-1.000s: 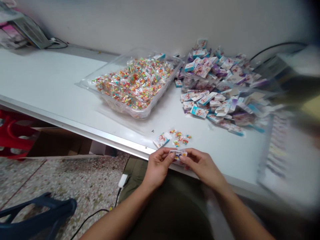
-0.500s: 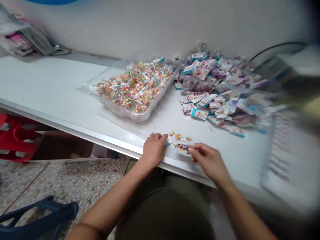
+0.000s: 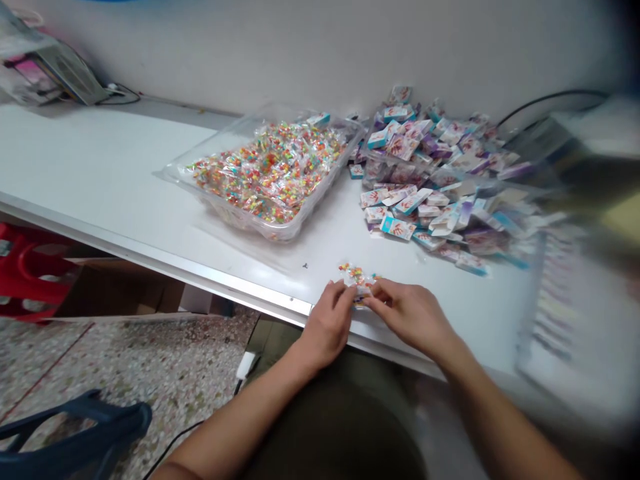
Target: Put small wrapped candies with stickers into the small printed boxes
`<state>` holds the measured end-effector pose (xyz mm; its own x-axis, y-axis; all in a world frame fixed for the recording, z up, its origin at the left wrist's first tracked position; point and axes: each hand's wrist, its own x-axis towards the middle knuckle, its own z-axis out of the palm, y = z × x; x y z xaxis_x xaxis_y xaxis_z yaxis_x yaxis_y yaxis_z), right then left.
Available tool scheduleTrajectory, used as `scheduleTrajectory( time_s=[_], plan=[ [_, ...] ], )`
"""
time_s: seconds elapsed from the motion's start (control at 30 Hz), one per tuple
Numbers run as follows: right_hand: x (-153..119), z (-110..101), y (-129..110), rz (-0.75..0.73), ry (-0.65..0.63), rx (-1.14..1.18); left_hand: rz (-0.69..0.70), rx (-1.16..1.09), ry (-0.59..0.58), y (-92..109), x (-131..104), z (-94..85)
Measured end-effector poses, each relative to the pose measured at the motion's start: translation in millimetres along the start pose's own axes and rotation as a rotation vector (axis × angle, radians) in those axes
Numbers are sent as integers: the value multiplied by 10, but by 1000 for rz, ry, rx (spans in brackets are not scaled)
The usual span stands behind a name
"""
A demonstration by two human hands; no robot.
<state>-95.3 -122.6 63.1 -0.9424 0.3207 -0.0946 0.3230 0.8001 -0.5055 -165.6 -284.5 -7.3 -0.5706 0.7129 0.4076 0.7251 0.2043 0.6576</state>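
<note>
Close to the table's front edge, both hands meet over a small clear strip printed with dark and yellow figures [image 3: 361,300]. My left hand [image 3: 329,327] is closed, thumb and fingers pinching its left end. My right hand [image 3: 413,313] pinches the right end between thumb and fingers. Fingers cover much of the strip. Just beyond it lie several small clear packets of coloured pellets [image 3: 356,272], partly hidden by the fingertips. A tiny dark bit [image 3: 305,266] rests on the tabletop to the left.
A clear plastic tray [image 3: 295,230] full of pellet packets stands behind my hands. Back right is a heap of small white, blue and purple boxes [image 3: 400,228]. At the right edge is a blurred white stack [image 3: 555,320]. A red stool [image 3: 30,280] and carton [image 3: 120,287] are below left.
My left hand has moved right, away from the spot where the dark bit lies, and has taken the strip's left end. My right hand has shifted slightly left with the strip.
</note>
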Motion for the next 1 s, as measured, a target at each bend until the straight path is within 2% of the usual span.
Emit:
scheduleTrajectory(
  time_s=[0.07,0.17,0.33,0.4,0.47,0.53,0.67,0.87,1.0],
  plan=[
    [37,0,-61,-10,-12,-95,18,-56,-23,25,-25,19],
    [129,52,-106,-39,-80,-58,-13,-109,-8,36,-61,6],
    [372,65,102,-133,-301,400,-61,-6,94,-39,-96,-82],
    [486,86,209,-40,-191,375,-99,25,155,-63,-92,-112],
    [582,153,271,55,32,134,-130,30,195,-68,-81,-125],
    [643,251,286,54,145,-66,-149,21,213,-57,-70,-124],
    [669,389,275,24,136,-47,-174,1,218,-35,-63,-104],
    [620,389,308,48,137,-4,-182,0,216,-35,-57,-101],
    [645,389,341,31,87,51,-185,8,224,-31,-43,-99]
  ],
)
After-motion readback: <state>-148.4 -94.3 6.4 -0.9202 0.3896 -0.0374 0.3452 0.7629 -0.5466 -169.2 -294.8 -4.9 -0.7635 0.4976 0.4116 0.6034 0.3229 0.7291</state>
